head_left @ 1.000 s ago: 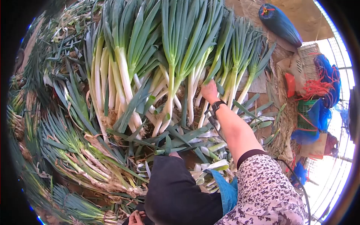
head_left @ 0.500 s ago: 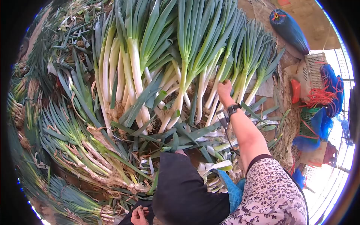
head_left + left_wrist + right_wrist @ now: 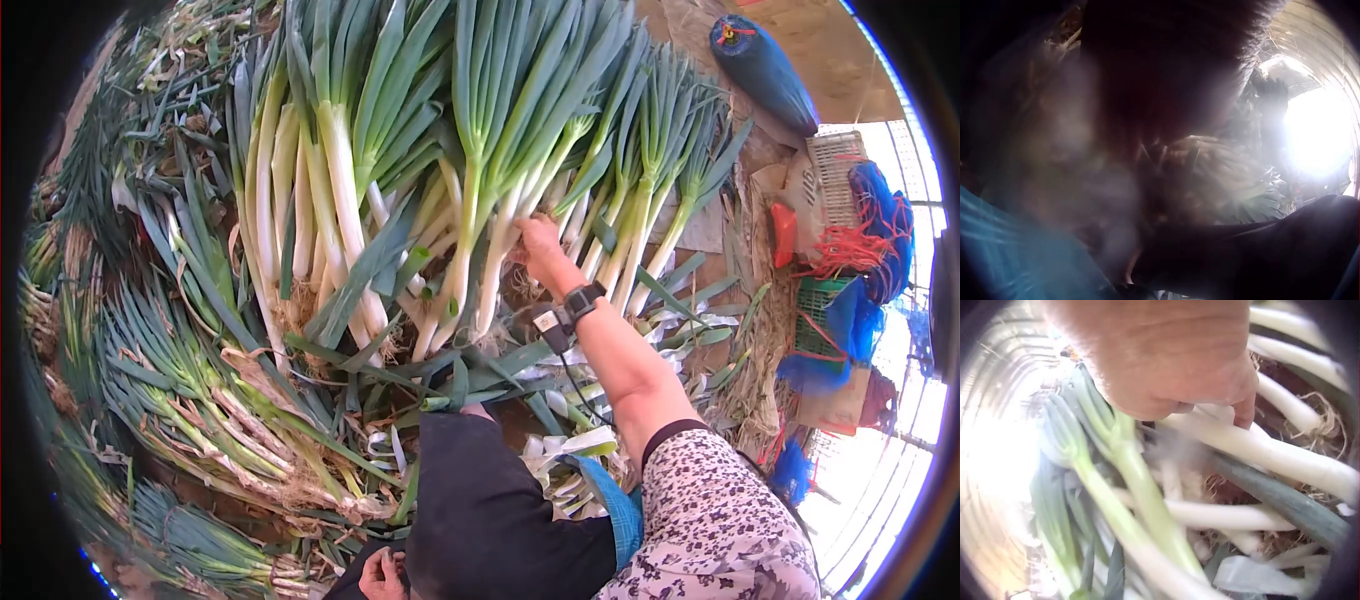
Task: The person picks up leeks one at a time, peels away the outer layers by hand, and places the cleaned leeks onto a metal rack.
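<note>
In the head view my right hand (image 3: 545, 248) is at the white stalk of a leek (image 3: 494, 265) in the middle of a spread row. In the right wrist view the hand (image 3: 1166, 362) curls over this white stalk (image 3: 1285, 456), one fingertip bent down beside it. Other leeks (image 3: 1132, 469) lie just beneath, green tops away from me. Low in the head view, my left hand (image 3: 384, 577) hangs loosely curled by the dark-clothed knee (image 3: 470, 490). Its own wrist view is dark and blurred, with a bit of blue cloth (image 3: 1016, 250) at the left.
More leeks (image 3: 340, 180) line the row to the left. Thinner onions (image 3: 240, 420) are heaped at the left, and cut leaf scraps (image 3: 590, 445) litter the ground before the knees. A blue bundle (image 3: 765, 75), a green crate (image 3: 820, 315) and red strings (image 3: 850, 250) stand right.
My right hand has moved left from the stalks farther right to a leek in the middle, whose stalk has shifted a little left. The left hand stays by the knee.
</note>
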A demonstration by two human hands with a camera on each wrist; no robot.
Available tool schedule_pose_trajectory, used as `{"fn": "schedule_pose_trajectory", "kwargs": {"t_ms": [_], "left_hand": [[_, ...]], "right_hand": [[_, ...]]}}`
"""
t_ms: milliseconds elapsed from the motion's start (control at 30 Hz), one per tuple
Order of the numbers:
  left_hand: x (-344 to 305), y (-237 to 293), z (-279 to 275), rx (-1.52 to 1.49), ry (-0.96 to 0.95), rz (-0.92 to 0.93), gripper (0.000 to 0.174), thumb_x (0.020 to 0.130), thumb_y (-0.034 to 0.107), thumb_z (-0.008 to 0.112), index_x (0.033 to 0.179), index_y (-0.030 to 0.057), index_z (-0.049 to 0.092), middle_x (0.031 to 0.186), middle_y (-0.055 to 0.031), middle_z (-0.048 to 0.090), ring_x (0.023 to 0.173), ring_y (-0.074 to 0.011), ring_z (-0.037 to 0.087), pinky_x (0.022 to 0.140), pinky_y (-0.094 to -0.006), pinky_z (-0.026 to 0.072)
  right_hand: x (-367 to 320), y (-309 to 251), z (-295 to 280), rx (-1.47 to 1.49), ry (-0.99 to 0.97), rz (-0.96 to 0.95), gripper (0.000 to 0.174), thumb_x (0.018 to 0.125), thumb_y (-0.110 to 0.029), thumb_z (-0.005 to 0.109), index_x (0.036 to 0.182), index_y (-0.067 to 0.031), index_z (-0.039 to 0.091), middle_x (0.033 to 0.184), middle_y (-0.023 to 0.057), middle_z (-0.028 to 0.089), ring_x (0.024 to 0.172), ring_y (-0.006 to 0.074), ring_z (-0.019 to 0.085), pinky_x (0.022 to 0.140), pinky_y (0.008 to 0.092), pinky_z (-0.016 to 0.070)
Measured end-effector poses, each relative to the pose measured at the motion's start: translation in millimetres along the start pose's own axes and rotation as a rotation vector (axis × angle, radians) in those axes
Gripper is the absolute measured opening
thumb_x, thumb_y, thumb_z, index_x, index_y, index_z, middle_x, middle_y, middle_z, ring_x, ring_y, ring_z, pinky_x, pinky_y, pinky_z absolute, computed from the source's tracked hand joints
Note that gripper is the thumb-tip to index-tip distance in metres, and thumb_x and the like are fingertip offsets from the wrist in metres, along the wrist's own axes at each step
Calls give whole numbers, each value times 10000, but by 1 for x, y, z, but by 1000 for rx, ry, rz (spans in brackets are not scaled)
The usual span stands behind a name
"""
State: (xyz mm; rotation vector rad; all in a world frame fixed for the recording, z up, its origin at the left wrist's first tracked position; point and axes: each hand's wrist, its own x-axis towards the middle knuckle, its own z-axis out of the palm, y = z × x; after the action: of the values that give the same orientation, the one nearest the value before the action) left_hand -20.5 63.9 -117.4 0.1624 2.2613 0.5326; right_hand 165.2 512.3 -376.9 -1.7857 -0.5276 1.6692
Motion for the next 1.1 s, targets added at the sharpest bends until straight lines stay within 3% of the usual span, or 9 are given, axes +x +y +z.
{"fn": "schedule_pose_trajectory", "kwargs": {"t_ms": [67, 333, 400, 533, 600, 733, 833, 933, 1100], "left_hand": [[-2, -3, -1, 0, -29, 1, 299, 898, 213, 568, 1034, -46, 626, 967, -167, 668, 877, -242, 620, 798, -341, 478], [7, -22, 0, -18, -87, 87, 301, 893, 182, 556, 1077, -52, 601, 967, -165, 666, 874, -223, 612, 784, -330, 478], [5, -21, -2, -19, -95, 78, 302, 892, 177, 554, 1085, -52, 597, 968, -164, 665, 872, -221, 611, 781, -329, 478], [5, -24, -1, -47, -120, 70, 307, 890, 167, 550, 1101, -51, 589, 971, -162, 664, 868, -217, 608, 774, -327, 478], [3, -26, 2, -53, -141, 75, 309, 889, 162, 548, 1110, -51, 584, 972, -160, 664, 866, -215, 607, 771, -326, 478], [0, -27, 7, -20, -190, 245, 321, 892, 166, 541, 1125, -53, 573, 978, -153, 660, 834, -210, 596, 738, -326, 476], [-15, -35, 4, -39, -186, 198, 340, 908, 204, 540, 1134, -49, 569, 969, -166, 658, 821, -202, 591, 717, -326, 474], [-9, -64, -1, -2, -212, 212, 343, 913, 213, 536, 1139, -44, 570, 974, -185, 656, 833, -208, 592, 728, -329, 472], [-29, -43, -3, 72, -133, 254, 320, 916, 190, 521, 1126, -44, 577, 982, -218, 646, 859, -271, 610, 765, -347, 471]], "right_hand": [[21, 9, -18, 127, -250, 120, 250, 809, -195, 606, 1020, -59, 597, 784, 64, 585, 601, 193, 562, 552, 355, 493], [26, 10, -12, 381, -476, 153, 278, 783, -173, 661, 1024, -52, 593, 932, 70, 651, 880, 253, 609, 863, 406, 469], [24, 0, -16, 333, -496, 123, 331, 749, -173, 728, 1023, -47, 589, 905, 63, 613, 823, 237, 611, 735, 402, 522], [-55, -45, -44, 217, -190, -309, 379, 753, -174, 762, 1034, 7, 583, 964, 77, 636, 800, 183, 621, 691, 313, 513], [-98, -69, -80, 178, -174, -352, 428, 764, -214, 765, 1069, 19, 576, 964, 58, 638, 823, 155, 605, 724, 288, 491], [-61, -18, -166, 201, 22, -167, 423, 829, -288, 709, 1096, 14, 579, 982, 51, 634, 852, 140, 587, 783, 293, 476], [-60, 0, -211, 278, -171, -31, 340, 855, -249, 679, 1076, -8, 587, 939, 81, 649, 798, 179, 619, 693, 312, 519], [-55, 26, -229, 225, 61, -102, 284, 859, -204, 672, 1061, -21, 593, 892, 60, 649, 764, 170, 616, 661, 312, 519], [-69, 39, -240, 292, -37, -71, 275, 836, -159, 680, 1061, -32, 587, 877, 67, 647, 753, 195, 625, 662, 354, 529]]}}
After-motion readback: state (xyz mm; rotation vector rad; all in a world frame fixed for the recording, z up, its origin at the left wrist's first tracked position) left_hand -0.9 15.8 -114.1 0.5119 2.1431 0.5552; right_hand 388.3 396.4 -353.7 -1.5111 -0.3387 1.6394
